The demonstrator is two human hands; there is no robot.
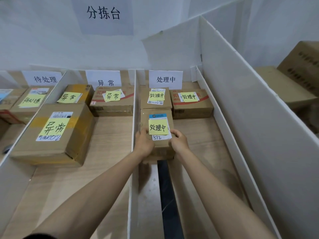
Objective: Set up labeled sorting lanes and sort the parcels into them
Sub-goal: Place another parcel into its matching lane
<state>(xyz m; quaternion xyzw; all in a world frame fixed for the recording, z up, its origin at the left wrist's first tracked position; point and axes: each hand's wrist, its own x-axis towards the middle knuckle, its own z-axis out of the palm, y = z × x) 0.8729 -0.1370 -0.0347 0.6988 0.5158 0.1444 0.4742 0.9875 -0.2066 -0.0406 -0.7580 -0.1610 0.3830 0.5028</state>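
Parcel [162, 148] (third in its lane [198, 138]) held in curled grip of left hand [144, 144] and right hand [179, 140].

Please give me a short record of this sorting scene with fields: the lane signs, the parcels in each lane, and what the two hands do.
lane signs: left to right 待处理, 异常, 处理中
异常 lane: three parcels, each with a yellow 异常 note
处理中 lane: two parcels at the back, held parcel in front of them
yellow note on held parcel: reads 处理中
left grip: holds the held parcel's left side
right grip: holds its right side
lane walls: white boards
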